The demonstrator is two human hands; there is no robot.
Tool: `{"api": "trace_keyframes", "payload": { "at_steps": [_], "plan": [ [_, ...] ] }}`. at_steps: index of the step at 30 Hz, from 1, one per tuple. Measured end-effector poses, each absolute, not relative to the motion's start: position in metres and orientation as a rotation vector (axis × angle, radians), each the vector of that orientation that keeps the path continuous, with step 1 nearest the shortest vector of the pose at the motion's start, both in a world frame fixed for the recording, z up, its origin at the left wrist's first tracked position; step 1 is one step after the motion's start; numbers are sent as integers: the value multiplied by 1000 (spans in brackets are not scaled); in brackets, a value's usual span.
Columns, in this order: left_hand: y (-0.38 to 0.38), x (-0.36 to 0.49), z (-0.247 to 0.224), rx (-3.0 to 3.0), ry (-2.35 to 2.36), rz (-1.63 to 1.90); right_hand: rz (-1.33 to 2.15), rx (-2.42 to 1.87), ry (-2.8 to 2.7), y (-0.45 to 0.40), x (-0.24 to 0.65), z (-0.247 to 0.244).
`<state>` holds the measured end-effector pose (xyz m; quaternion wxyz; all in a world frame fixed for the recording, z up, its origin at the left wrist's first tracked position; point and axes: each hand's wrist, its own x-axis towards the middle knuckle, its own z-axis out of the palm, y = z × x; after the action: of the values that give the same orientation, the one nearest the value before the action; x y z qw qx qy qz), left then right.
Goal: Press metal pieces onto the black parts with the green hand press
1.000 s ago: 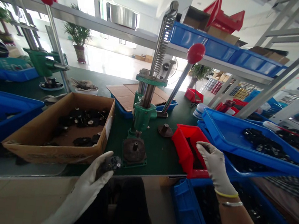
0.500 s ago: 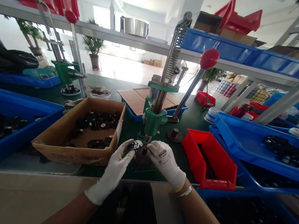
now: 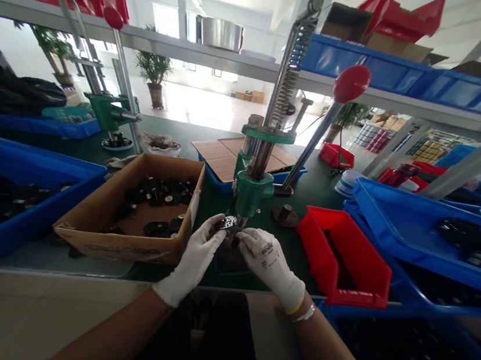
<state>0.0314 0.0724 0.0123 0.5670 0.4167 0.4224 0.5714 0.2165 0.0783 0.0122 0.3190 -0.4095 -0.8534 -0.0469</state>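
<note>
Both gloved hands meet under the ram of a green hand press (image 3: 253, 193). My left hand (image 3: 193, 259) is in a white glove and grips a small dark metal part (image 3: 229, 223) with a shiny perforated face. My right hand (image 3: 269, 262), also in a white glove, has its fingertips at the right edge of that part, beside a short pin. Whether those fingers grip the part is hidden. A round dark base plate (image 3: 228, 258) of the press lies below the hands, partly covered by them.
A cardboard box (image 3: 123, 241) of dark parts stands left of the press. A red plastic bin (image 3: 340, 256) stands to the right, with blue trays (image 3: 425, 243) of dark parts beyond it. Another press (image 3: 108, 114) stands farther left, and a shelf (image 3: 195, 52) runs overhead.
One second ago my right hand was at the red bin and my left hand was near the table's front edge. Both hands have since moved to the press, and the part has risen slightly.
</note>
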Motion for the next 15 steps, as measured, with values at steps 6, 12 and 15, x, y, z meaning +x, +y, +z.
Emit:
{"api": "trace_keyframes", "payload": {
  "at_steps": [6, 12, 15],
  "plan": [
    [75, 31, 14, 1020, 988, 1345, 29, -1110, -2116, 76, 216, 15],
    [79, 33, 17, 1105, 989, 1302, 151, -1176, -1926, 70, 228, 11],
    [83, 34, 13, 1180, 1001, 1302, 170, -1184, -1898, 64, 235, 10]
  ]
}}
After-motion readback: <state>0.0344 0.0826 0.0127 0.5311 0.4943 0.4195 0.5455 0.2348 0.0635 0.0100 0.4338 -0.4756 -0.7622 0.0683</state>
